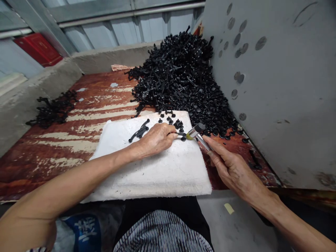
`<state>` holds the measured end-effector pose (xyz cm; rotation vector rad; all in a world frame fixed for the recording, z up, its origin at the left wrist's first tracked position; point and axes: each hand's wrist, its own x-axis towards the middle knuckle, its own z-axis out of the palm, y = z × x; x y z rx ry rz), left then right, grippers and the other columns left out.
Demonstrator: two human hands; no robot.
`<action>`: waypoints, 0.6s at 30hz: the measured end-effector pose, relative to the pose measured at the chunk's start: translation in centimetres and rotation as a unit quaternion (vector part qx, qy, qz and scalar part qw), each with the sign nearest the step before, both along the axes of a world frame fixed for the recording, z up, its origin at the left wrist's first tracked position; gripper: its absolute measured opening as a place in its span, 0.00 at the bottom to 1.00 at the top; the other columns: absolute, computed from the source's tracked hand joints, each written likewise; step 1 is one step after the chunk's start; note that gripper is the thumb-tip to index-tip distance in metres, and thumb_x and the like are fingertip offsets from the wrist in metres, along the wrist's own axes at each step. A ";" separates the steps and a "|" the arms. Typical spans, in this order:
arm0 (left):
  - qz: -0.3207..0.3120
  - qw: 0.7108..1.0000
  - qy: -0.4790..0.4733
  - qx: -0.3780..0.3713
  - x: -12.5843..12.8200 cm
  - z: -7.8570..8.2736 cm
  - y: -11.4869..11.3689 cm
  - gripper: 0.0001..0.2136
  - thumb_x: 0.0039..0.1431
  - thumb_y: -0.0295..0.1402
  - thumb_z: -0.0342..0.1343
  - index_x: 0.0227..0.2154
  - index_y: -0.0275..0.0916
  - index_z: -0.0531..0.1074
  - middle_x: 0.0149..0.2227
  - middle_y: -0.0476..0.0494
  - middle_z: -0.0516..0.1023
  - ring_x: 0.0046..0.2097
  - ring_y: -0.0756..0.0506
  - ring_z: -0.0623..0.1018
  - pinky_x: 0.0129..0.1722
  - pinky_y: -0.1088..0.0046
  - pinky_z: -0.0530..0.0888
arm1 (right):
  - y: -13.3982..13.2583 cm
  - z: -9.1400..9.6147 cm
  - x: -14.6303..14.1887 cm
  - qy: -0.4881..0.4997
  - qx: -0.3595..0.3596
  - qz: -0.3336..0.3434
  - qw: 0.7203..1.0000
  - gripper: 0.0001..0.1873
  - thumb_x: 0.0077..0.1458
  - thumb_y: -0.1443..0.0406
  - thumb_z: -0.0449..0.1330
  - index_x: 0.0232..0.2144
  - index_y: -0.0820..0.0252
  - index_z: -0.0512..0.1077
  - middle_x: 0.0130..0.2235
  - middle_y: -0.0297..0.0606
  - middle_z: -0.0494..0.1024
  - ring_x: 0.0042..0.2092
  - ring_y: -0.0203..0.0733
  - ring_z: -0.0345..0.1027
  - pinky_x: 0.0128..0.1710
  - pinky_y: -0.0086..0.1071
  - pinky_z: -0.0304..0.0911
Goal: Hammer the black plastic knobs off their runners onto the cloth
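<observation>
My left hand (pixel 160 139) is over a folded white towel (pixel 157 175), its fingers pinching a small black part (pixel 181 134) with a narrow stem. My right hand (pixel 231 166) grips the metal handle of a small hammer (pixel 195 131), which has a yellowish face and a dark face. The yellowish face is at the tip of the pinched part; whether they touch I cannot tell. Left of my left hand, several black arm-shaped pieces (pixel 139 131) lie on the towel. Small round black pieces (pixel 178 124) are scattered just beyond my fingers.
A large heap of black parts (pixel 178 70) rises at the back, against a grey panel (pixel 275 87) on the right. A smaller black pile (pixel 54 108) sits on the worn reddish-brown tabletop (pixel 86 119) at left. A red box (pixel 38 49) rests by the corrugated wall.
</observation>
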<state>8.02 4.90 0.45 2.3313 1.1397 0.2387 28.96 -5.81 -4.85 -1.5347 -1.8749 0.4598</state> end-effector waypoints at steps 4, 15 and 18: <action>-0.001 1.000 0.006 0.010 0.1 -0.1 -0.1 0.12 0.58 0.28 0.46 0.19 0.37 0.64 0.20 0.53 0.61 0.25 0.52 0.61 0.28 0.73 0.57 | 0.0 0.9 0.0 0.000 0.036 -0.009 0.999 0.25 0.63 0.70 0.50 0.61 0.57 0.63 0.53 0.41 0.76 0.52 0.48 0.72 0.52 0.42 0.68; 0.001 1.000 0.001 0.016 0.1 -0.5 0.1 0.11 0.57 0.29 0.46 0.19 0.38 0.62 0.19 0.52 0.61 0.24 0.52 0.61 0.27 0.73 0.57 | -0.5 4.1 -1.1 -0.020 0.129 0.017 0.991 0.25 0.64 0.69 0.50 0.62 0.63 0.62 0.57 0.43 0.73 0.52 0.43 0.72 0.53 0.35 0.68; 0.004 1.000 -0.001 0.012 0.2 -0.5 0.0 0.11 0.57 0.29 0.46 0.19 0.38 0.62 0.19 0.52 0.61 0.24 0.52 0.61 0.27 0.73 0.56 | -0.4 3.5 -1.0 -0.040 0.130 0.012 0.991 0.27 0.64 0.69 0.50 0.64 0.56 0.60 0.56 0.40 0.74 0.51 0.44 0.74 0.52 0.37 0.70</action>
